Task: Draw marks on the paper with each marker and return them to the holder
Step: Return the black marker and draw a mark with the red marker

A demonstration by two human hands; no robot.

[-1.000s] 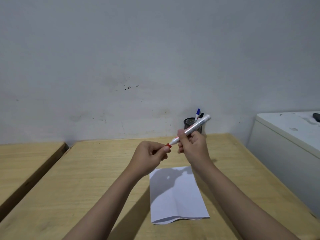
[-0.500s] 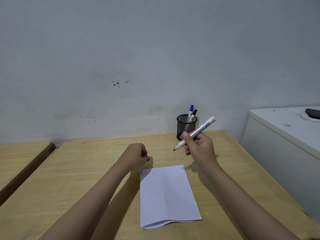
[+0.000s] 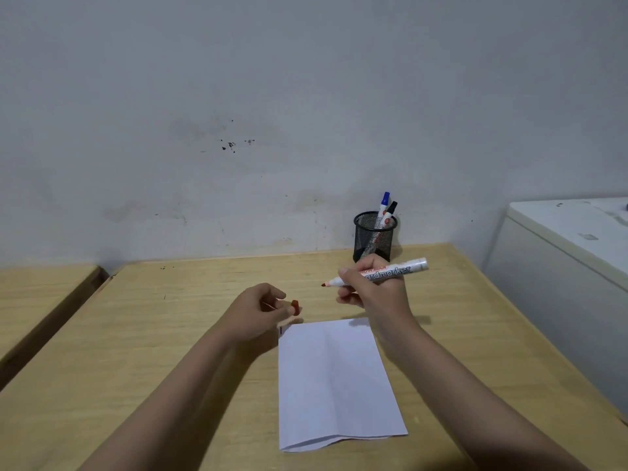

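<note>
red-tipped white whiteboard marker (image 3: 380, 274) uncapped, in right hand (image 3: 375, 288) grip closed round barrel, long axis near level, nib pointing left. white folded paper sheet (image 3: 334, 382) flat on light wooden tabletop (image 3: 153, 334), below and toward the person from nib, so nib must tilt down and come nearer. right hand nearest the sheet's top edge. left hand (image 3: 258, 311) grip pinches small red cap (image 3: 296, 307) just beside sheet's top-left corner. black mesh holder (image 3: 374, 236) behind right hand, with blue-capped marker (image 3: 383, 207) and black-capped marker (image 3: 390, 212) inside. drawing not yet begun, i judge.
</note>
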